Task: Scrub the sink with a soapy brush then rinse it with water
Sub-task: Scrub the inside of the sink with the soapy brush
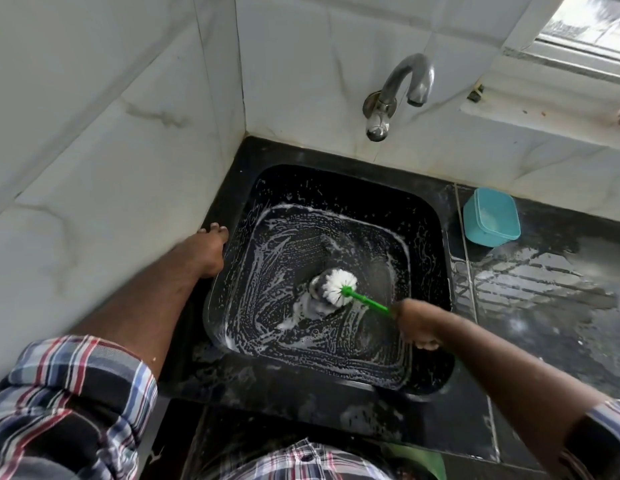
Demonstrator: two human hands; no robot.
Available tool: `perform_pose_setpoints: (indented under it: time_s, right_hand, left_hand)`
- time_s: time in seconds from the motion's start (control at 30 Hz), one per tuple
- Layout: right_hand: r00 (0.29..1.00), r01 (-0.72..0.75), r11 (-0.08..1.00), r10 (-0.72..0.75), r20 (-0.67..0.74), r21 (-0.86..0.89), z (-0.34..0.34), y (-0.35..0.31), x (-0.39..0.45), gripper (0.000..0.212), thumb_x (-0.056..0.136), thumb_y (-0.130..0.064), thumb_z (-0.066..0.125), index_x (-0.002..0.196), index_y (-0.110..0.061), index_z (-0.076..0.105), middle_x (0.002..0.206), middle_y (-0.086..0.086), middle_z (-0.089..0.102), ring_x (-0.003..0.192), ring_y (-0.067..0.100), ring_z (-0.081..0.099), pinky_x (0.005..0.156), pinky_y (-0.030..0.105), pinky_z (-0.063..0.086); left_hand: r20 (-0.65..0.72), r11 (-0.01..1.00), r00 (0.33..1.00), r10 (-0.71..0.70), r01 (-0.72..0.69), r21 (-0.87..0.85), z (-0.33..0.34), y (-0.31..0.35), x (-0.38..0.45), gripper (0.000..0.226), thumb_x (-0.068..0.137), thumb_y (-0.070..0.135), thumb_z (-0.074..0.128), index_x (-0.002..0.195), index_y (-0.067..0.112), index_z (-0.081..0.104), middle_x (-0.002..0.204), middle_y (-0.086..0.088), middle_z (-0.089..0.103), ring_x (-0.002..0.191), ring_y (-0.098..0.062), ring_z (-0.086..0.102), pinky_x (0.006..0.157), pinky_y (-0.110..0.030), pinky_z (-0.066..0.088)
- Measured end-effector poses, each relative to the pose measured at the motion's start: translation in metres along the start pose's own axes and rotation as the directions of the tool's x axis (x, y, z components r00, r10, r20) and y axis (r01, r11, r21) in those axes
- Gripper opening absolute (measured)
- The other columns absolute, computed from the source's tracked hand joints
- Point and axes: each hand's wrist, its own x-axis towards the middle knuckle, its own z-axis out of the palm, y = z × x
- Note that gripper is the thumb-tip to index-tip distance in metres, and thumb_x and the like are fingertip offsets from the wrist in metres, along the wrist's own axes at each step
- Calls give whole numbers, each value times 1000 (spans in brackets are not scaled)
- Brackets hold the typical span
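A black square sink (429, 244) fills the middle of the view, its floor streaked with white soap foam. A brush (339, 285) with a white bristle head and a green handle presses on the sink floor near the drain. My right hand (417, 323) is closed around the end of the green handle, inside the basin at its right side. My left hand (211, 249) rests flat on the sink's left rim, fingers spread toward the wall. A metal tap (402, 95) juts from the back wall above the sink; no water runs from it.
White tiled walls meet in a corner behind the sink's left side. A teal plastic container (491, 218) stands on the wet black counter (544, 299) to the right. A window ledge runs along the top right.
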Motion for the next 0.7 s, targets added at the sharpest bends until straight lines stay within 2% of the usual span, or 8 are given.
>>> perform_pose_setpoints:
  time_s: [0.07,0.1,0.27,0.33,0.4,0.5,0.6,0.7]
  right_hand:
    - [991,2,999,-7,-136,-40,-10,-4,13,37,94,-14,46,128,-14,62,108,11,70,95,27,68,72,26,51]
    - [983,49,999,-52,-174,-25,-9,-17,18,43,94,-12,44,133,-21,59,114,10,69,97,25,68,76,26,51]
    - [976,205,979,-205,-68,-2,22,-54,11,55,94,-5,41,140,-33,51,118,6,67,86,16,66,75,25,54]
    - [980,193,977,-197,-26,-94,11,-32,6,48,96,-13,45,136,-38,55,114,3,69,85,14,66,73,24,53]
    - [988,112,972,-131,-80,-206,-8,-15,13,47,96,-15,43,137,-35,54,114,4,69,95,19,68,80,27,54]
    - [975,102,981,-132,-178,-167,-17,-34,23,57,91,-5,41,142,-28,49,118,8,68,102,23,67,85,28,52]
    - [984,152,987,-156,-86,-58,9,-55,22,53,90,-5,41,137,-25,54,115,9,68,98,24,67,81,28,52]
    - [994,112,988,-113,-4,-103,0,-24,-1,45,93,-16,43,133,-29,57,108,7,68,89,23,69,72,25,56]
  left_hand:
    - [1,1000,1000,-1,1,0,0,0,0,81,92,6,54,158,16,9,166,-7,1,150,-30,15,121,-44,22]
    - [-3,1000,1000,-1,1,1,0,0,0,81,92,6,54,158,16,9,166,-6,2,150,-30,16,121,-44,22]
    - [-3,1000,1000,-4,4,1,1,0,0,81,92,6,54,158,17,8,166,-6,1,151,-30,15,121,-44,22]
    - [0,1000,1000,-3,3,1,1,0,0,81,92,7,54,158,17,8,166,-6,1,151,-30,15,121,-45,23]
    - [-2,1000,1000,-8,8,-4,1,0,-1,81,92,6,54,158,17,8,166,-6,1,151,-30,15,121,-45,23]
    - [4,1000,1000,-7,7,-2,-1,1,-2,81,92,6,54,159,17,7,166,-6,1,151,-30,14,121,-44,22]
    - [6,1000,1000,-12,12,5,-2,2,-2,82,93,7,54,159,17,7,166,-5,0,151,-30,14,121,-43,21]
    - [18,1000,1000,-14,14,-2,-1,1,-1,82,93,7,54,159,18,6,166,-5,-1,151,-29,14,121,-44,22]
